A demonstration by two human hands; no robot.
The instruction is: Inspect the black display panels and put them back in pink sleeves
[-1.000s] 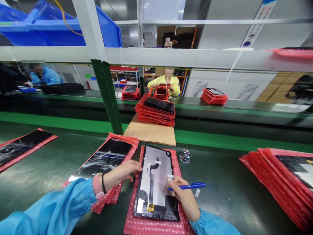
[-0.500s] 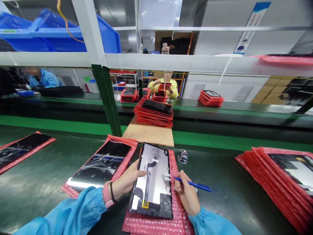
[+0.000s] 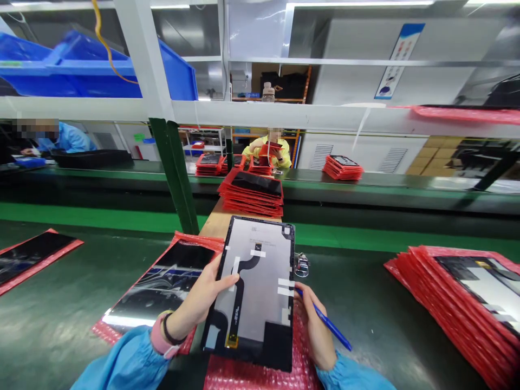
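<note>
My left hand (image 3: 199, 298) grips the left edge of a tablet screen panel (image 3: 266, 303), its thumb lying on the grey back. A dark ribbon cable and white tape strips show on that back. My right hand (image 3: 317, 330) holds a blue pen (image 3: 333, 329) pointing down to the right, and its fingertips meet the panel's right edge. Under the raised panel lie red bubble-wrap sleeves (image 3: 260, 375). Beside my left wrist, another screen panel (image 3: 170, 281) rests glossy side up on a red sleeve. A small shiny metal object (image 3: 302, 265) stands just past the panel's right edge.
At right rises a tall stack of red sleeves (image 3: 442, 303) topped by a panel. Another stack (image 3: 252, 195) sits ahead on a wooden board (image 3: 213, 219). A green post (image 3: 174, 173) and white shelf beam (image 3: 260, 111) cross in front. Two people work beyond.
The panel has risen off the sleeves and come closer, its back facing me more squarely. My right hand has come to its edge, and the pen now slants more steeply downward.
</note>
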